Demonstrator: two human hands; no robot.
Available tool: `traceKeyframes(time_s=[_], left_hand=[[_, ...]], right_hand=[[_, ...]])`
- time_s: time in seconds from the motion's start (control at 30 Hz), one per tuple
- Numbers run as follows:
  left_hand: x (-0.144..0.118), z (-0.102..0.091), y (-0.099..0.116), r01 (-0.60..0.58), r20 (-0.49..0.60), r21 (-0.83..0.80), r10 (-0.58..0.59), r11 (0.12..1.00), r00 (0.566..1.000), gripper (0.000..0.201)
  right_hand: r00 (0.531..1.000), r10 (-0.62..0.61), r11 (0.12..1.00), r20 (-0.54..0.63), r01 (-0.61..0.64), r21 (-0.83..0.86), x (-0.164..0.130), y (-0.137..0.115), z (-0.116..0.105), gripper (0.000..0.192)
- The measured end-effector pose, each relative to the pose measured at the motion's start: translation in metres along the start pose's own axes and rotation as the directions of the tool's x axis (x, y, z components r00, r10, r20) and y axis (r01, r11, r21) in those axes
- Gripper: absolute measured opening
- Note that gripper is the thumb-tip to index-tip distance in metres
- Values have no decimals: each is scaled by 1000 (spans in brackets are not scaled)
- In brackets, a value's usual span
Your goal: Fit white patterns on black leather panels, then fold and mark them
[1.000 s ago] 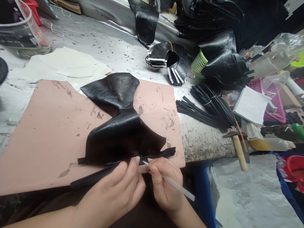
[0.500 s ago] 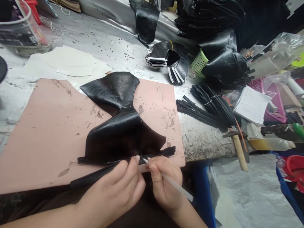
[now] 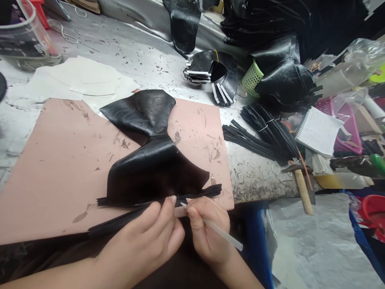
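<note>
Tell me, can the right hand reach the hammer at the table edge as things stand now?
Probably yes. The hammer lies uncovered to the right of the right hand, with nothing between them, but that hand is gripping a white stick.

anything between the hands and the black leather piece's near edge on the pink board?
Nothing visible. The left hand fingertips press on the black strip along the near edge of the leather piece. The right hand holds a white stick whose tip meets the same edge. The pink board around them is bare.
</note>
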State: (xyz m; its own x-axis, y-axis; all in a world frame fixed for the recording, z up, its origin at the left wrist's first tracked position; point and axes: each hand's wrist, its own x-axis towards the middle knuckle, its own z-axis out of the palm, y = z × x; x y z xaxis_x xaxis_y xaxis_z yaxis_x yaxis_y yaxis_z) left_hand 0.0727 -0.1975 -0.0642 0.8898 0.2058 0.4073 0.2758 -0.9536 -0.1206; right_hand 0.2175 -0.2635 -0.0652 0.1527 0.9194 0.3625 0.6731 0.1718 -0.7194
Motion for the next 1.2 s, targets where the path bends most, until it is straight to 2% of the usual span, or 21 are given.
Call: traceKeyframes(time_s=[0.63,0.83,0.97,1.0,1.07,1.13,1.2], left_hand=[[-1,1,2,-7,19,0,7,1000,1000,33],[-2,1,4,22,-5,-37,-22,999,1000,30],[0,0,2,5,-2,-12,-5,1000,1000,34],[0,0,1,10,-1,-12,-10,1000,1000,34],[1,-1,1,10,-2,-23,-10,1000,1000,32],[1,0,2,3,18,-46,-2,999,1000,28],[0,1,3,-13,56,-75,17,997,998,23]], right_hand=[[999,15,1000,-39,-15,11,0,1,1,17],[999,13,1000,-43,-13,9,1,1,0,16],[998,61,996,-29,-60,61,-4,3,2,15],[993,104,988,-55,-96,123,-7,3,3,16],[962,180,949,-205,-115,292,-11,2,6,20],[885,227,916,-405,-53,398,-13,1,8,25],[800,254,910,-543,-7,415,-12,2,6,29]])
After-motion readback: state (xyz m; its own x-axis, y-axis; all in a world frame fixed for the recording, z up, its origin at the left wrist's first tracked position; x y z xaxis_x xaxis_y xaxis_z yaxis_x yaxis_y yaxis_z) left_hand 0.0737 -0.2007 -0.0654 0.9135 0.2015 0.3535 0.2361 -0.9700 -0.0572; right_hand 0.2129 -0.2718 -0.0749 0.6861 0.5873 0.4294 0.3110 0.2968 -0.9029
